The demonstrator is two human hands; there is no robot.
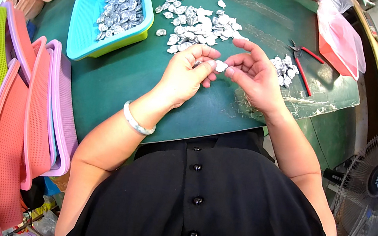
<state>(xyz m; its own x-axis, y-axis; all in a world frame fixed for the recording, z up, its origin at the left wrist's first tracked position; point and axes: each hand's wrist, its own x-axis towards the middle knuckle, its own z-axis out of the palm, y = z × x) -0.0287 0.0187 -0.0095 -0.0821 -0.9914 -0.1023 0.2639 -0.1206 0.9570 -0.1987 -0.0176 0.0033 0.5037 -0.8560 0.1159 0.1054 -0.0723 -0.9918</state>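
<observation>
My left hand (187, 74), with a pale bangle (135, 120) at its wrist, pinches a small silvery metal piece (221, 66) between thumb and fingers over the near part of the table. Another silvery bit (197, 63) shows partly behind the left thumb. From the other side, my right hand (257, 77) has its thumb and a curled finger at the piece's right edge, its index finger lifted away. Just beyond both hands spreads a loose pile of similar silvery pieces (203, 27). A smaller heap (284, 70) lies to the right of my right hand.
A blue basket (81, 27) with many silvery pieces stands left on the green table (105, 87). Red-handled pliers (302, 75) lie right, near a red bin with a plastic bag (335, 50). Stacked baskets (10, 139) crowd the left; a fan (377, 180) stands at right.
</observation>
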